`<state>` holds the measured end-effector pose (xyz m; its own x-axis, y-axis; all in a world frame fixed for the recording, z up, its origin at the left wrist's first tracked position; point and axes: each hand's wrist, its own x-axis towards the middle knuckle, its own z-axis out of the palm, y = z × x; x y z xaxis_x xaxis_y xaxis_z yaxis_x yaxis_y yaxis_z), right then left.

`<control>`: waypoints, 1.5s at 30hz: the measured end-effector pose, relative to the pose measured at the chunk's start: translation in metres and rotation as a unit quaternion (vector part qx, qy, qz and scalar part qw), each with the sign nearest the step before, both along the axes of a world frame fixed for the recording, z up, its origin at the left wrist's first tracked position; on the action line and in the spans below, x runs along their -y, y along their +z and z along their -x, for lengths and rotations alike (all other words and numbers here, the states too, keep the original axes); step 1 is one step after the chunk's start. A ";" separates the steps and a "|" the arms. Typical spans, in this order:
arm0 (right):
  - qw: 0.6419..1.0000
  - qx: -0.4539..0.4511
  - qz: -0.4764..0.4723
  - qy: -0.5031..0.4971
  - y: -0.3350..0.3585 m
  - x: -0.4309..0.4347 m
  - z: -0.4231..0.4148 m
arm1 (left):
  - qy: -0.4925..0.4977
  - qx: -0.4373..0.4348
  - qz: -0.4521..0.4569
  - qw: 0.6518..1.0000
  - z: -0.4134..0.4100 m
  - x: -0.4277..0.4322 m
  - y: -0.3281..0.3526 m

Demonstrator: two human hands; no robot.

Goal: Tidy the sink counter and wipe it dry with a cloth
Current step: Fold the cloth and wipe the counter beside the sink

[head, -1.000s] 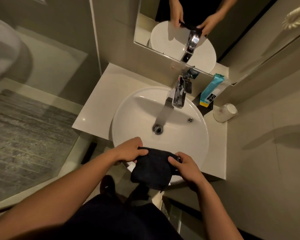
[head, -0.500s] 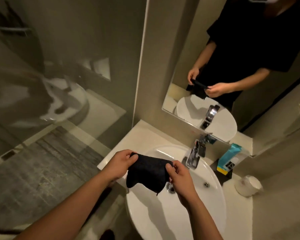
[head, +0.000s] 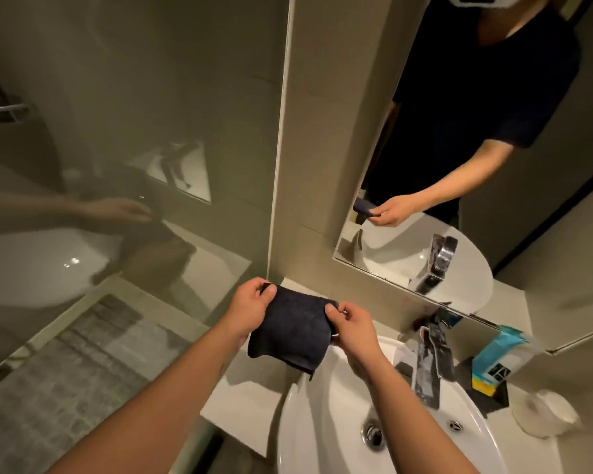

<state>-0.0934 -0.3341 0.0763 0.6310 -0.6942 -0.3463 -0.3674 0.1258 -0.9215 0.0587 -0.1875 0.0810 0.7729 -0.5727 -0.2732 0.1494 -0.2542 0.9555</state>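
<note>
A dark folded cloth [head: 290, 330] hangs in the air above the left part of the pale sink counter [head: 243, 410]. My left hand [head: 250, 311] pinches its upper left corner and my right hand [head: 353, 328] grips its right edge. Below sits a round white basin [head: 326, 436] with a chrome drain [head: 372, 432] and a chrome tap [head: 428, 364] at its back.
A blue packet [head: 497, 354] stands in a dark holder [head: 486, 396] behind the tap, with a white roll-like object [head: 545, 412] to its right. A wall mirror [head: 459, 165] hangs above the basin. A glass shower partition [head: 117, 200] stands at the left.
The camera has tilted upward, so more mirror and wall show. Both hands have lifted the cloth from the basin's near rim up over the counter's left side.
</note>
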 end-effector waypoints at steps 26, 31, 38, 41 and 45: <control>0.886 -0.342 0.311 -0.020 -0.132 0.017 0.015 | -0.486 0.411 -0.229 0.736 -0.079 0.131 -0.179; 0.864 -0.395 0.309 -0.044 -0.143 0.009 0.013 | -0.498 0.475 -0.264 0.676 -0.087 0.131 -0.203; 0.853 -0.410 0.319 -0.041 -0.152 0.007 0.012 | -0.429 0.509 -0.229 0.711 -0.080 0.129 -0.220; 0.849 -0.417 0.321 -0.037 -0.154 0.008 0.012 | -0.420 0.490 -0.218 0.732 -0.078 0.126 -0.222; 0.849 -0.416 0.324 -0.039 -0.155 0.008 0.012 | -0.392 0.431 -0.198 0.788 -0.074 0.117 -0.222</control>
